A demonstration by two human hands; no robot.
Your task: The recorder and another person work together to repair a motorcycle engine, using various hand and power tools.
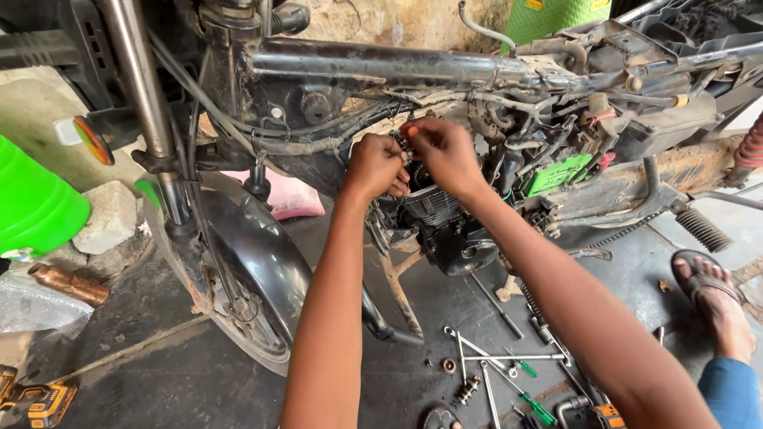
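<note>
At the far left a bright green plastic container (32,202) stands beside a pale stone block (110,216), with a copper-coloured tube (67,284) lying on the dark floor (159,357) below them and a yellow and black power tool (36,397) in the bottom corner. Next comes the stripped motorcycle: its chrome fork leg (139,87) runs down to the black front mudguard (254,238) over the front wheel (238,318), and the bare frame tube (381,63) crosses the top of the view. Both of the person's arms reach up from the bottom edge to the engine (441,226), which sits under that frame tube in the middle of the bike. The left hand (375,165) is curled at the top of the engine, its fingers (395,147) pinched close together on a small part too hidden to make out. The right hand (445,151) is just beside it, nearly touching, with its fingers (413,131) narrowed on the same spot; whether they grip anything I cannot tell. Right of the hands hangs a tangle of cables and a green battery (558,175), then the footrest (703,230). On the floor below the engine lie several wrenches (477,353) and green-handled screwdrivers (536,407). At the far right is another person's foot in a sandal (715,298).
</note>
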